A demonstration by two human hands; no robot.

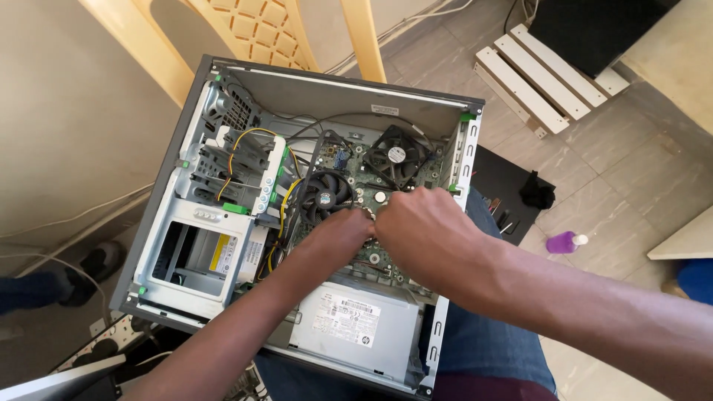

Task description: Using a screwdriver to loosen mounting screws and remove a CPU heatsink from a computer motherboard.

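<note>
An open grey desktop computer case (349, 87) lies on its side across my lap. Inside are a green motherboard (364, 182), a round black processor fan (324, 197), a smaller black rear fan (396, 155), a silver drive cage (197, 252) and a grey power supply (349, 327). My left hand (338, 234) and my right hand (423, 223) meet over the middle of the motherboard, just right of the processor fan. Their fingers curl down onto the board. What the fingertips touch or hold is hidden.
A yellow plastic chair (260, 30) stands behind the case. On the tiled floor to the right are a white slatted wooden pallet (546, 70), a black mat with tools (505, 189) and a purple bottle (562, 242). Another person's shoe (93, 267) is at the left.
</note>
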